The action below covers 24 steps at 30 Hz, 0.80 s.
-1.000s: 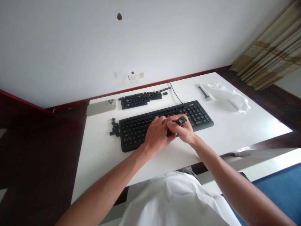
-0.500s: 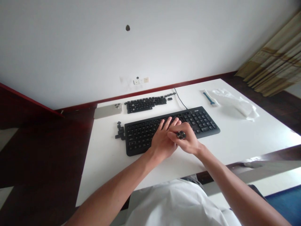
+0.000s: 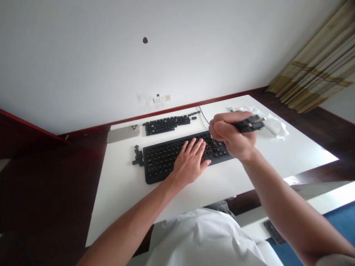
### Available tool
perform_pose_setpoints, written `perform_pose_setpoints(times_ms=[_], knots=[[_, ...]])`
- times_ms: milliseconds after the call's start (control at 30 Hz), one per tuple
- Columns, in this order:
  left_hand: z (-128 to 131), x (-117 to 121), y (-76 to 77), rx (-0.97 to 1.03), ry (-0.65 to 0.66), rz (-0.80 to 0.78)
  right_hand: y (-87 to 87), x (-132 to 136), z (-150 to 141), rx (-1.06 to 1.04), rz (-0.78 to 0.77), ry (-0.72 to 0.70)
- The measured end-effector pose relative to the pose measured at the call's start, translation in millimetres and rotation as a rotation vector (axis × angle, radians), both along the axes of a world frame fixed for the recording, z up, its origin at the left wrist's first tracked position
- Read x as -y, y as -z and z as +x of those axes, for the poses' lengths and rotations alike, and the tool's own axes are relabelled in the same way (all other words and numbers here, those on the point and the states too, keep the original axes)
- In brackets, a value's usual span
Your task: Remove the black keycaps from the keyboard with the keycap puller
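Note:
My left hand [image 3: 191, 159] lies flat on the black keyboard [image 3: 163, 158], fingers spread over its middle keys. My right hand [image 3: 235, 135] is raised above the keyboard's right end, wrapped round a black-handled tool [image 3: 249, 124]. A thin metal bit shows at the tool's right end; its exact kind is unclear. The right hand covers part of the keyboard's number pad. Rows of loose black keycaps [image 3: 160, 127] lie behind the keyboard, and several more keycaps [image 3: 138, 157] are beside its left end.
On the white table [image 3: 116, 207], a phone [image 3: 123, 133] lies at the back left. The keyboard cable [image 3: 203, 115] runs toward the wall. A crumpled clear plastic bag [image 3: 276, 126] sits at the right, with a small blue item [image 3: 232, 109] partly hidden near it.
My right hand has lifted away from beside my left hand and moved up and to the right, carrying the black-handled tool. My left hand stays on the keyboard. The view has shifted slightly.

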<state>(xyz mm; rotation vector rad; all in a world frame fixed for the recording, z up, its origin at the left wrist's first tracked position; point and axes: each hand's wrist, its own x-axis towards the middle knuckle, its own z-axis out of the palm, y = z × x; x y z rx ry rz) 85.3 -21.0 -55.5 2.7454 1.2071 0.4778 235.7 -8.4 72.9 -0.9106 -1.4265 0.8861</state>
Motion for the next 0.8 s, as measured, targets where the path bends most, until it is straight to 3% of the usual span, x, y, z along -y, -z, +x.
perform_pose_setpoints(times_ms=[200,367,500,633,800], knots=[[-11,-6,-5.1,0.096,0.084,-0.108,35.2,-59,8,0.065,0.075,0.035],[-28,-18,-24.6,0.279,0.177,-0.207,61.3,-92,30,0.482,0.156,0.091],[-31,-25,-28.3,0.257,0.242,-0.17,78.9,-99,48,0.668,0.243,0.163],[-26,-22,-24.6,0.204,0.245,-0.165,89.5,-96,57,0.551,0.184,0.267],[-19,-14,-25.6,0.17,0.238,-0.153,88.7,-93,57,0.493,0.162,0.269]])
